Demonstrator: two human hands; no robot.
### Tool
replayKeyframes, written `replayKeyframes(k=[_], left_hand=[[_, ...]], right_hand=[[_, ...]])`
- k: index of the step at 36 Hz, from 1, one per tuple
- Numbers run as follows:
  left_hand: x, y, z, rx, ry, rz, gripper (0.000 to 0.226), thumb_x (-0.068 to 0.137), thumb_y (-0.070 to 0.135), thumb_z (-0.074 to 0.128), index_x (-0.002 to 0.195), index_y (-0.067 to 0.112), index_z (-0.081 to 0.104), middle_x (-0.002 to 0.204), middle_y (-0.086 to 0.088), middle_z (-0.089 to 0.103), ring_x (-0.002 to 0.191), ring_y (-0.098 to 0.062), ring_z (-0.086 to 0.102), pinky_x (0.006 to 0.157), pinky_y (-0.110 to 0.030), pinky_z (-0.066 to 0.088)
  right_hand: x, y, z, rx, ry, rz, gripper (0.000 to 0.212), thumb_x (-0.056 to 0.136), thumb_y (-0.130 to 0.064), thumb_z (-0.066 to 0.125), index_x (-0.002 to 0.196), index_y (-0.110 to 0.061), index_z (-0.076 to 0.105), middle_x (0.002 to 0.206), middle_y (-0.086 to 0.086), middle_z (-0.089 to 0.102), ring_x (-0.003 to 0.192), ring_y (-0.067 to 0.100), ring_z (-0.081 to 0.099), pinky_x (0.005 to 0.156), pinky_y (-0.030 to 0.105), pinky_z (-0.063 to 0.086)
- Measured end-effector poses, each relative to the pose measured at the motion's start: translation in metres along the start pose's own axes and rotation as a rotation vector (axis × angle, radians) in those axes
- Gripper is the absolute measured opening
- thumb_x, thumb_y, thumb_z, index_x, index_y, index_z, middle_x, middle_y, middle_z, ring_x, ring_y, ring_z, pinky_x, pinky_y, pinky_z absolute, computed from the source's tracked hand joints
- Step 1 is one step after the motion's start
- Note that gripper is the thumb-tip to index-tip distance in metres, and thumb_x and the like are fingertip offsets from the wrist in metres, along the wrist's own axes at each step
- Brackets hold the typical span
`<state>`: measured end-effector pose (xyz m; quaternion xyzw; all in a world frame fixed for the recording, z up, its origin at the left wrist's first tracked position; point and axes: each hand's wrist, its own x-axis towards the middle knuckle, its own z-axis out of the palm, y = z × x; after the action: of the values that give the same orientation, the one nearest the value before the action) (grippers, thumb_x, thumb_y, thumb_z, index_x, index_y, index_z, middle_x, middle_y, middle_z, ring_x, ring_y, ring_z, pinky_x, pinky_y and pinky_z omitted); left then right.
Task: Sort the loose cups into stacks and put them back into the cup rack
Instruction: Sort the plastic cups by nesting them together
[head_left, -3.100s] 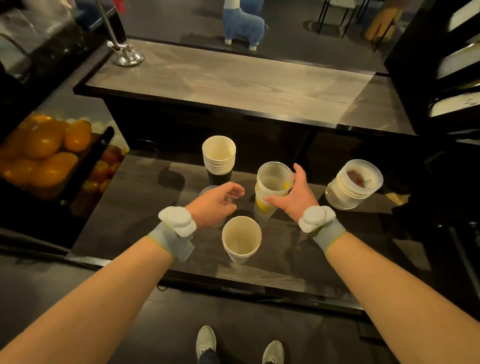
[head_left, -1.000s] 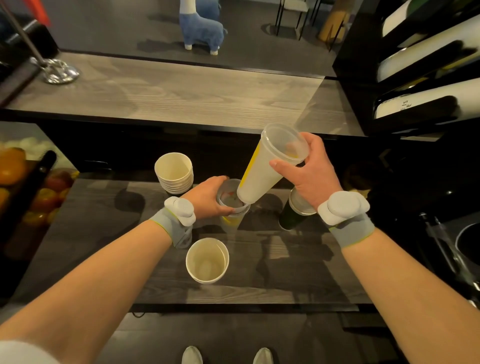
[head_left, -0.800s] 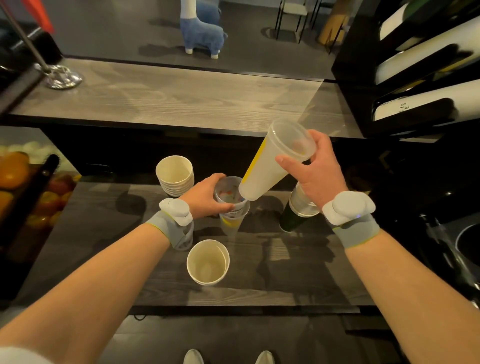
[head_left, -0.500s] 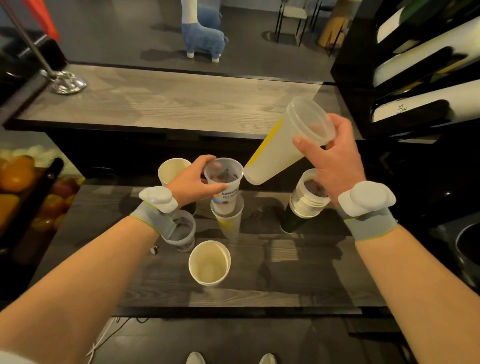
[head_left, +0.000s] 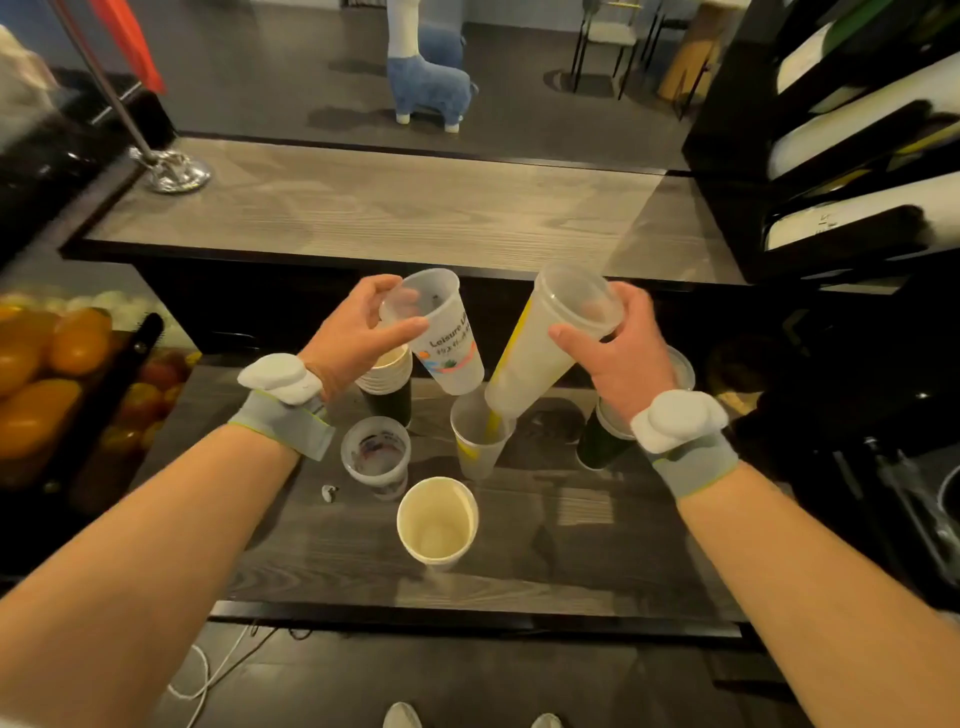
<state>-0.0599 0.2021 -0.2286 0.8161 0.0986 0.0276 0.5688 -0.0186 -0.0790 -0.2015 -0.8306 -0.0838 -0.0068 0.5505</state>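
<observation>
Printed cup (head_left: 448, 345) between left fingers (head_left: 402, 328)

Only one bit of lettering actually reads here. The clear plastic cup (head_left: 447, 338) pinched in the left hand (head_left: 353, 332) has "Leisure" in dark letters running up its side. After that comes a second word that starts with "L", maybe "Li", before it curves out of sight. Right under it there's a smaller line of print, way too fine to make out, and below that a colourful little graphic.

The short clear cup (head_left: 375, 457) standing on the counter (head_left: 571, 519) has dark and reddish print around its wall, but it's just a blur. On the right, the white sleeve (head_left: 857, 210) lying in the black rack (head_left: 722, 130) carries a few tiny dark marks, not legible either.
</observation>
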Motion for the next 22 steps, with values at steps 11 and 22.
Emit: replayKeyframes(k=[11, 22], left_hand=[[-0.034, -0.023, -0.037, 0.145, -0.038, -0.024, 0.080, 0.085, 0.032, 0.076, 0.152, 0.025, 0.032, 0.136, 0.009, 0.047, 0.124, -0.014, 0.051, 0.107, -0.037, 0.045], [-0.070, -0.064, -0.051, 0.249, -0.111, -0.122, 0.090, 0.079, 0.030, 0.081, 0.151, 0.027, 0.028, 0.151, 0.001, 0.041, 0.134, -0.018, 0.046, 0.109, -0.041, 0.045]], right_hand=[[-0.011, 0.030, 0.054, -0.064, -0.191, 0.081, 0.082, 0.075, -0.032, 0.083, 0.140, -0.023, 0.034, 0.126, -0.005, 0.053, 0.113, 0.013, 0.054, 0.088, 0.027, 0.049], [-0.028, 0.076, 0.079, -0.326, -0.367, 0.144, 0.074, 0.073, -0.026, 0.084, 0.132, -0.017, 0.040, 0.112, -0.004, 0.052, 0.099, 0.013, 0.054, 0.077, 0.026, 0.043]])
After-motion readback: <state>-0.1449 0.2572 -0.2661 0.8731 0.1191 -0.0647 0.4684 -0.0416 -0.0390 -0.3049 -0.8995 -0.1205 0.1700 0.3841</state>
